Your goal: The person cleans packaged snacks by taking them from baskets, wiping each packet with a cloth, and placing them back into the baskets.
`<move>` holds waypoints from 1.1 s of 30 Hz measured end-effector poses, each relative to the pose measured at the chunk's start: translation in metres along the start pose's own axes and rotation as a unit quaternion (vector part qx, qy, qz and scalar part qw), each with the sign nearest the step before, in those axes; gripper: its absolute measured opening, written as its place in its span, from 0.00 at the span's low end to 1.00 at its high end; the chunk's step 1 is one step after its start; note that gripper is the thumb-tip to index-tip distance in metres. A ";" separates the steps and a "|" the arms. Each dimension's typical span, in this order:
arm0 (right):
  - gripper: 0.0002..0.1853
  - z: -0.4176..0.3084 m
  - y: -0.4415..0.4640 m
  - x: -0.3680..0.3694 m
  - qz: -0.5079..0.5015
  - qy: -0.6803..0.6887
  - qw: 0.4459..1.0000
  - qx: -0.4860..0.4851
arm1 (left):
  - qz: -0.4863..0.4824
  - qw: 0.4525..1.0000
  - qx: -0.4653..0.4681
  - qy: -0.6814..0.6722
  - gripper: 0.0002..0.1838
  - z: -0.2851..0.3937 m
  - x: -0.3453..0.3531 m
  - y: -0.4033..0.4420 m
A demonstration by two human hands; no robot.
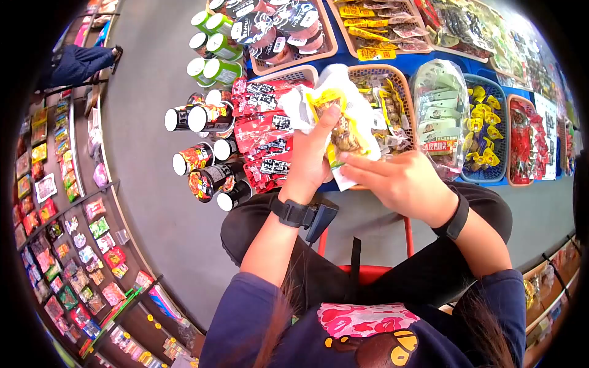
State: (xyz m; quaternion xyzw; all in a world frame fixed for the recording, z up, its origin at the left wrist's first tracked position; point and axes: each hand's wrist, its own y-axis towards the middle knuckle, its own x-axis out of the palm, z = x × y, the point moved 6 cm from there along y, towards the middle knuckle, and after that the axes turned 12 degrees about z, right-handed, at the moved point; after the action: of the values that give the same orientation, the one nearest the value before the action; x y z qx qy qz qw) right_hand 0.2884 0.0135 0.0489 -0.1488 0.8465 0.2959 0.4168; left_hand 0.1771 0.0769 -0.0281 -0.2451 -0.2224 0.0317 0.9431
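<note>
My left hand grips a clear snack packet with yellow printing and brown contents, its thumb lying across the front. Behind and around the packet is a crumpled white cloth or tissue; I cannot tell which. At the packet's lower end, the fingertips of my right hand pinch the edge, close to a small white flap. Both hands are held over the near edge of the snack display. Just beyond them stands a basket of similar packets, and red snack packets lie to the left.
Cup noodles and green cans stand at the left. More baskets line the blue-covered table, including a blue basket and a tall clear bag. Stocked shelves run along the left; another person's legs show there.
</note>
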 end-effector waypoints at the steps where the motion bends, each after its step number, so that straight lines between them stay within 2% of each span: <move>1: 0.15 0.001 0.002 -0.002 -0.002 0.002 1.000 0.002 | 0.002 1.000 -0.004 0.000 0.21 0.000 -0.002 0.001; 3: 0.12 0.008 0.005 -0.004 0.009 -0.003 0.999 0.035 | 0.031 0.999 0.004 -0.015 0.18 0.003 -0.007 0.005; 6: 0.05 0.031 0.015 -0.024 0.121 0.065 0.982 0.133 | 0.057 0.992 -0.022 -0.106 0.17 0.003 -0.016 0.014; 7: 0.05 0.040 0.015 -0.032 0.177 0.073 0.967 0.167 | 0.064 0.988 -0.025 -0.140 0.17 0.002 -0.018 0.017; 9: 0.07 0.060 0.012 -0.041 0.183 0.153 0.912 0.334 | 0.060 0.992 -0.014 -0.114 0.19 0.006 -0.018 0.017; 10: 0.09 0.067 0.009 -0.040 0.190 0.197 0.887 0.372 | 0.055 0.994 -0.008 -0.089 0.21 0.009 -0.016 0.016; 11: 0.09 0.070 0.009 -0.039 0.195 0.193 0.889 0.368 | 0.049 0.995 -0.003 -0.091 0.21 0.012 -0.013 0.015; 13: 0.10 0.079 0.002 -0.022 0.182 0.284 0.839 0.428 | 0.053 0.993 -0.025 -0.106 0.21 0.016 -0.009 0.012; 17: 0.12 0.075 -0.002 0.005 0.132 0.385 0.794 0.451 | 0.043 0.993 -0.038 -0.107 0.22 0.021 -0.005 0.007; 19: 0.17 0.074 -0.003 0.009 0.124 0.352 0.816 0.442 | 0.033 0.991 -0.058 -0.114 0.21 0.023 -0.005 0.002; 21: 0.21 0.077 -0.004 0.011 0.144 0.329 0.829 0.429 | 0.007 0.990 -0.115 -0.081 0.20 0.023 0.002 -0.006; 23: 0.29 0.081 -0.003 0.006 0.136 0.218 0.895 0.364 | 0.000 0.991 -0.129 -0.045 0.20 0.010 -0.004 -0.006; 25: 0.32 0.087 -0.006 0.016 0.121 0.224 0.908 0.333 | -0.021 0.992 -0.120 0.017 0.20 0.014 -0.002 -0.011; 27: 0.33 0.082 -0.006 0.026 0.034 0.327 0.879 0.345 | -0.068 0.986 -0.149 0.013 0.20 0.018 0.005 -0.019; 28: 0.32 0.071 0.000 0.020 0.012 0.346 0.888 0.301 | -0.082 0.987 -0.136 0.035 0.19 0.032 0.015 -0.025; 29: 0.31 0.059 0.005 0.014 -0.018 0.358 0.896 0.263 | -0.086 0.994 -0.045 0.049 0.17 0.036 0.017 -0.021; 31: 0.29 0.041 0.013 -0.003 -0.086 0.238 0.956 0.150 | -0.076 0.990 0.073 0.089 0.16 0.034 0.016 -0.011; 33: 0.24 0.044 0.005 -0.005 -0.174 0.225 0.918 0.278 | -0.044 0.989 0.104 0.096 0.17 0.031 0.010 -0.009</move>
State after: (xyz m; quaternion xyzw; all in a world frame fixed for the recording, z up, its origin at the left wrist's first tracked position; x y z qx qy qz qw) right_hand 0.3158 0.0451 0.0339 -0.2346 0.9267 -0.0695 0.2853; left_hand 0.1727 0.0848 0.0043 -0.1374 -0.1370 -0.0104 0.9809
